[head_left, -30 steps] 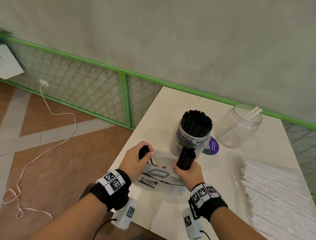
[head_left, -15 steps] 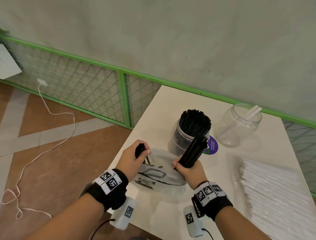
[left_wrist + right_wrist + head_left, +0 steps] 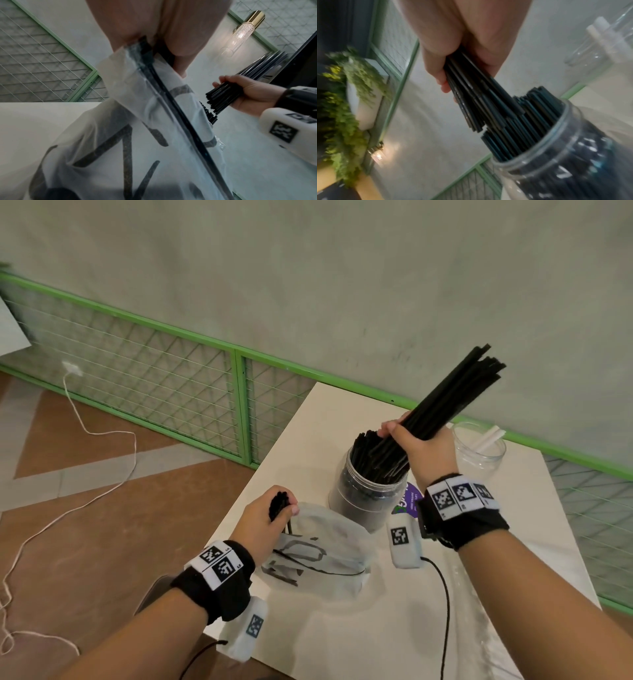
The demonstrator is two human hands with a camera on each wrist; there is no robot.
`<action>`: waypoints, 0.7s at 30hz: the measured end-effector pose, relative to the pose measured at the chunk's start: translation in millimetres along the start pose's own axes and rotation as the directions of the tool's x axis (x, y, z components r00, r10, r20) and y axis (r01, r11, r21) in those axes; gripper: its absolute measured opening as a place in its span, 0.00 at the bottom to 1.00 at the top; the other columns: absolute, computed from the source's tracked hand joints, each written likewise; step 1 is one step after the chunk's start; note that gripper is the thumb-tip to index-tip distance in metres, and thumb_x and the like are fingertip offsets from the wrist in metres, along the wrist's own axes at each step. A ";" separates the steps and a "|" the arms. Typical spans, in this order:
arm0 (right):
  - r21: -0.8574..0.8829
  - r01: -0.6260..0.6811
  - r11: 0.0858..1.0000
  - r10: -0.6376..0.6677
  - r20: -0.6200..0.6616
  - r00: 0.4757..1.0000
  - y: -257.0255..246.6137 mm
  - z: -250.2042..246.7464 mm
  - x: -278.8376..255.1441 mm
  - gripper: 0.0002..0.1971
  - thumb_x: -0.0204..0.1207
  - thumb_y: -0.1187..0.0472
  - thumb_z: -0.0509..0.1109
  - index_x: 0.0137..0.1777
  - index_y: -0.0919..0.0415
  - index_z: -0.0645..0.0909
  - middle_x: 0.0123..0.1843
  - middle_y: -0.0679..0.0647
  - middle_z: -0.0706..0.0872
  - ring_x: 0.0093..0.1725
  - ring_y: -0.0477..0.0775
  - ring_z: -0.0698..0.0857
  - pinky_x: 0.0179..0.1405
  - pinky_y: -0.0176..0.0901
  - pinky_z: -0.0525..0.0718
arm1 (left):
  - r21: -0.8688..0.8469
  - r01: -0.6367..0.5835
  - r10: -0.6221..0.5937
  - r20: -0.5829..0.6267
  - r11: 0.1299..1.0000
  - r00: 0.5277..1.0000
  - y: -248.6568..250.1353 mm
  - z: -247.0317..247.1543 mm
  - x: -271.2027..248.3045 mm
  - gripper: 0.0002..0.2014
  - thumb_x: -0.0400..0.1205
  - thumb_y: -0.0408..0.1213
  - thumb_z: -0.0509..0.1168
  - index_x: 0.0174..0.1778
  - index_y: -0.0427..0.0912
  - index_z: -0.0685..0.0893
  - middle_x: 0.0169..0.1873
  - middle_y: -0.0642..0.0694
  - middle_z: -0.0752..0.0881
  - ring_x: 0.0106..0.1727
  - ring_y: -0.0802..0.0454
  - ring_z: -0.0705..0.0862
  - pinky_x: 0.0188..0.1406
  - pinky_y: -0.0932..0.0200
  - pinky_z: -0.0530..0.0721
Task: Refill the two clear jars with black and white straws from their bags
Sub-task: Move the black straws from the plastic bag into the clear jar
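The right hand [image 3: 424,450] is wrapped tight around a big bunch of thin black plastic straws [image 3: 448,395]. The bunch leans over, with its bottom ends right at the top of the round clear plastic jar [image 3: 368,491], which is already packed with black straws. In the right wrist view the ends of the bunch look like they touch the straws standing in the jar, just over the rim.

The left hand [image 3: 265,522] is curled around a few more black straws [image 3: 279,503] together with the top of the thin see-through plastic bag with black print [image 3: 318,556]. The bag looks almost flat and lies on the white table [image 3: 342,628], just beside the full jar.

I think the step now is putting the black straws into their jar. The next move needs the bunch to stand up straighter and find a gap, because the jar is very full (straws could slip out and fall on the table). Then the fingers can let go.

The second clear jar [image 3: 479,453] stands behind the right hand and holds only one or two white straws [image 3: 489,438], so the white part of the job looks barely begun
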State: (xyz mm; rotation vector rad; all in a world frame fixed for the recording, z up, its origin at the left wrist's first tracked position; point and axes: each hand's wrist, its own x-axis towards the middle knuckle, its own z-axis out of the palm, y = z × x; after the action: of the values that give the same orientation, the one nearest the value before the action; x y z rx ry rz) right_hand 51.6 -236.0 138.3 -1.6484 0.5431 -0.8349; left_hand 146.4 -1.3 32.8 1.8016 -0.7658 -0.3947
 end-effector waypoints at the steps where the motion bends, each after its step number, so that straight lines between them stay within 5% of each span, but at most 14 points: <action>1: -0.024 -0.020 0.999 0.020 0.004 1.000 7.4 1.4 3.5 0.05 0.71 0.66 0.75 0.37 0.57 0.84 0.39 0.61 0.91 0.47 0.61 0.90 0.60 0.60 0.84 | -0.004 0.000 0.000 -0.002 1.000 1.000 0.0 -0.1 -0.2 0.06 0.82 0.33 0.64 0.42 0.49 0.78 0.39 0.48 0.86 0.43 0.54 0.82 0.47 0.65 0.76; 4: -0.091 -0.063 0.994 0.064 0.013 0.998 28.9 5.6 5.7 0.07 0.71 0.64 0.75 0.34 0.54 0.86 0.40 0.58 0.91 0.48 0.59 0.89 0.61 0.61 0.83 | -0.003 -0.005 0.005 0.002 1.000 1.000 0.5 0.0 -1.1 0.07 0.82 0.32 0.64 0.41 0.49 0.78 0.39 0.47 0.85 0.42 0.54 0.81 0.46 0.65 0.76; 11: -0.139 -0.050 0.989 0.050 -0.008 0.999 43.0 13.6 8.9 0.04 0.72 0.63 0.75 0.40 0.64 0.86 0.42 0.55 0.91 0.48 0.51 0.88 0.59 0.50 0.83 | 0.001 0.012 -0.012 -0.002 1.000 1.000 2.0 -1.7 1.0 0.05 0.82 0.33 0.64 0.42 0.47 0.79 0.40 0.46 0.85 0.42 0.55 0.81 0.43 0.70 0.75; 21: -0.197 -0.078 0.977 0.083 0.019 0.996 55.8 12.8 12.7 0.07 0.70 0.59 0.76 0.42 0.63 0.87 0.44 0.53 0.91 0.49 0.50 0.88 0.53 0.43 0.83 | 0.016 0.023 -0.023 -0.004 1.000 1.000 -1.9 -3.1 6.2 0.07 0.82 0.34 0.63 0.40 0.50 0.78 0.39 0.46 0.85 0.42 0.50 0.82 0.47 0.62 0.78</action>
State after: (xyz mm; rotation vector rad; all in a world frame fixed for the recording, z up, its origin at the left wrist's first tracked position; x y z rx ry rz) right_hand 74.0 -250.5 86.1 -1.8020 0.6872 -0.7167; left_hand 153.4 -2.8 32.7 1.8274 -0.7481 -0.4010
